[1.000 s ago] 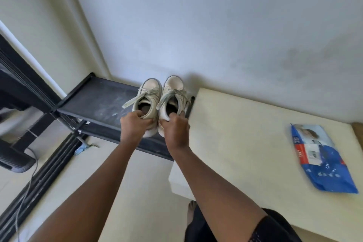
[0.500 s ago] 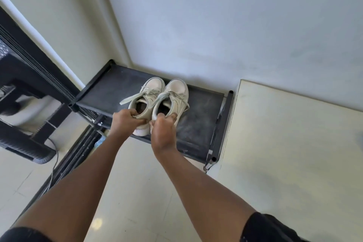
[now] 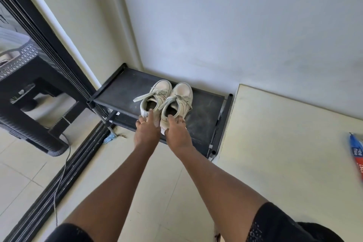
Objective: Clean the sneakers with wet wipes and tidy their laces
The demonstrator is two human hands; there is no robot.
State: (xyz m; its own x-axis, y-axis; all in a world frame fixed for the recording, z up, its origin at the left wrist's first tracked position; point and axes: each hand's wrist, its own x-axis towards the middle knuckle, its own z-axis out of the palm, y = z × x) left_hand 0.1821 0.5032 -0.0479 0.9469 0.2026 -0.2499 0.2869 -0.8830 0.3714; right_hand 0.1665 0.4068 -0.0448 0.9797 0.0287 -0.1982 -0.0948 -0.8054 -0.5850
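Fingers (image 3: 150,113) of the left hand (image 3: 146,131) and right hand (image 3: 177,135) rest loosely spread on the heels of the sneakers (image 3: 182,92), paired at the shelf's (image 3: 121,92) front edge. One lace (image 3: 141,97) trails loose, and wiping apparently remains. The wipes pack's (image 3: 356,153) lettering is too blurred to read.

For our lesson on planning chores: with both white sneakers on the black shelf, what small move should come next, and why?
Probably the left hand should tuck in the loose flat lace of the left white lace-up sneaker: it juts sideways over the black rack shelf, while both sneakers already stand paired, toes to the wall.
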